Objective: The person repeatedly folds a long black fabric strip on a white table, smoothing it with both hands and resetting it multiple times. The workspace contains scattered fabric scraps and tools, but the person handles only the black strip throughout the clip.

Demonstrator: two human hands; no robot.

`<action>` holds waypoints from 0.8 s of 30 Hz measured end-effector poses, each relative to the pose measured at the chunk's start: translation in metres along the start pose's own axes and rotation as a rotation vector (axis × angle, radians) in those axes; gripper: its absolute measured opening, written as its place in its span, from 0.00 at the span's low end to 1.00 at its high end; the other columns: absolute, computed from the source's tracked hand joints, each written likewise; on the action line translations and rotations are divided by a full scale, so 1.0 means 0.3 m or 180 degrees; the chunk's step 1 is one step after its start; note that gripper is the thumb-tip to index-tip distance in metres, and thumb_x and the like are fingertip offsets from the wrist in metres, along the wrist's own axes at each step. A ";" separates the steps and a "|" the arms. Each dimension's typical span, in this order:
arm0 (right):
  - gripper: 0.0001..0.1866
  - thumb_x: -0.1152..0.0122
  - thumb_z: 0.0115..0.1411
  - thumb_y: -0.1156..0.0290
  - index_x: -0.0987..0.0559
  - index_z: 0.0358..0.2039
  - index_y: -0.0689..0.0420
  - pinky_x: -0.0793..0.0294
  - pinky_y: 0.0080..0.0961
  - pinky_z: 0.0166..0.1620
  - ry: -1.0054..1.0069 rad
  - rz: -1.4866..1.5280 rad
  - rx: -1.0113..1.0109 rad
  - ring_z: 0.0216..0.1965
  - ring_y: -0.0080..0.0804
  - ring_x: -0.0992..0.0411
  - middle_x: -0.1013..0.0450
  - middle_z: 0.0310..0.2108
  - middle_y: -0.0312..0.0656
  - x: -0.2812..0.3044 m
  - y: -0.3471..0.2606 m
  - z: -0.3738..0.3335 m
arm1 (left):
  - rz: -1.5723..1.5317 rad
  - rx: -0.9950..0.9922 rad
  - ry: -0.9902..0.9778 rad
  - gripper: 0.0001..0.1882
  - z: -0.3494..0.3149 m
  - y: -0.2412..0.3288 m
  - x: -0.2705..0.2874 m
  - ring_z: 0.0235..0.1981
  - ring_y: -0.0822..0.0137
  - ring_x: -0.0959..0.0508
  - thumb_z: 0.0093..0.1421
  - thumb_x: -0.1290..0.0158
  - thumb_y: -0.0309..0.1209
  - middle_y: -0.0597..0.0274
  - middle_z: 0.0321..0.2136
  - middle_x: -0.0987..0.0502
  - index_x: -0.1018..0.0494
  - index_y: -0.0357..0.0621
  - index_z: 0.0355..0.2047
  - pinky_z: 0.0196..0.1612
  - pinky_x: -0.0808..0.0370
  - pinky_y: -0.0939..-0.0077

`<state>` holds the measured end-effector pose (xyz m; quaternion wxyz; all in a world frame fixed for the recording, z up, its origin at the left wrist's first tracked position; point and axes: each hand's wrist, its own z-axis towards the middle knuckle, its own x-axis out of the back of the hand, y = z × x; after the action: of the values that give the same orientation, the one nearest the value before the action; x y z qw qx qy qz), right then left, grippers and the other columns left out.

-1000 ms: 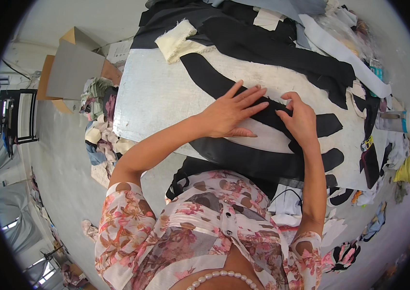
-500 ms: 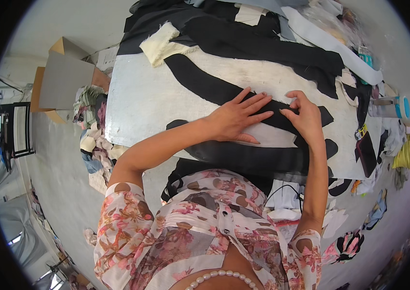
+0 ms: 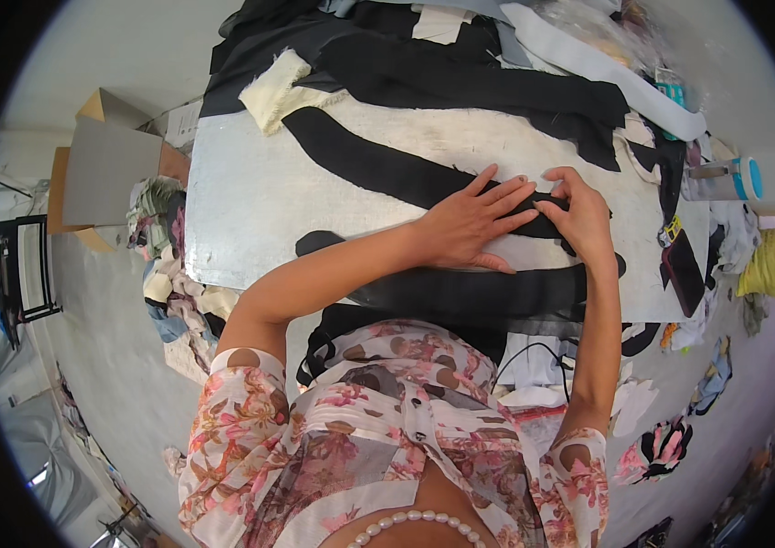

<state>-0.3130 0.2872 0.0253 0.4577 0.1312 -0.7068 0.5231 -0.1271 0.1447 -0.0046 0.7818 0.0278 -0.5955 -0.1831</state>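
Note:
A long, curved black fabric strip [image 3: 351, 160] lies slantwise across the pale tabletop. My left hand [image 3: 471, 226] rests flat on it, fingers spread, pressing the cloth to the board. Close to those fingertips, my right hand [image 3: 581, 219] has its thumb and bent index finger closed on the strip at its right end. Its other fingers are curled, and part of the cloth there is hidden beneath the hand. A second dark strip [image 3: 488, 290] lies nearer to me, below both hands, with my right forearm crossing over its right part.
Black cloth [image 3: 460, 78] and a frayed cream scrap [image 3: 269, 96] cover the far side of the table [image 3: 232, 201]. To the right are a dark phone [image 3: 682, 274], a clear mug [image 3: 725, 178] and a pale strip [image 3: 607, 73]. A carton [image 3: 114, 173] stands left, among fabric scraps.
The whole view has shifted, so the table appears slightly left and higher. My left hand has slid rightward along the strip toward my right hand, whose thumb and index finger have come closer together.

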 end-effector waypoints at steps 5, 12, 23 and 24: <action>0.23 0.29 0.47 0.77 0.23 0.45 0.53 0.29 0.27 0.34 -0.0045 0.0748 -0.0425 0.28 0.33 0.27 0.27 0.25 0.39 0.083 0.109 -0.016 | -0.0073 0.0013 -0.0142 0.45 -0.001 -0.002 -0.005 0.70 0.51 0.48 0.62 0.60 0.66 0.44 0.68 0.46 0.38 0.39 0.64 0.70 0.57 0.45; 0.23 0.32 0.49 0.82 0.24 0.47 0.58 0.30 0.17 0.37 0.0226 0.0246 -0.0362 0.30 0.20 0.30 0.30 0.27 0.33 0.064 0.102 -0.018 | 0.0096 -0.0065 -0.0119 0.46 0.088 0.040 -0.043 0.71 0.52 0.49 0.61 0.62 0.67 0.45 0.68 0.46 0.39 0.40 0.64 0.70 0.57 0.46; 0.21 0.29 0.48 0.75 0.23 0.45 0.55 0.29 0.24 0.32 0.0680 0.0465 -0.0349 0.25 0.28 0.29 0.27 0.25 0.37 0.072 0.194 -0.017 | 0.0074 -0.0153 -0.0117 0.47 0.093 0.043 -0.062 0.71 0.51 0.49 0.60 0.61 0.68 0.44 0.67 0.46 0.39 0.38 0.64 0.70 0.55 0.50; 0.21 0.29 0.49 0.74 0.23 0.44 0.55 0.30 0.23 0.32 0.0816 0.0273 -0.0289 0.25 0.26 0.30 0.27 0.25 0.36 0.070 0.200 -0.016 | 0.0079 -0.0158 -0.0116 0.47 0.095 0.044 -0.062 0.71 0.51 0.49 0.61 0.61 0.68 0.43 0.67 0.46 0.39 0.38 0.64 0.70 0.55 0.50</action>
<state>-0.3618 0.3226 0.0048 0.5269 0.0121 -0.6704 0.5223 -0.1545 0.1679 -0.0100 0.7734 -0.0024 -0.6052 -0.1886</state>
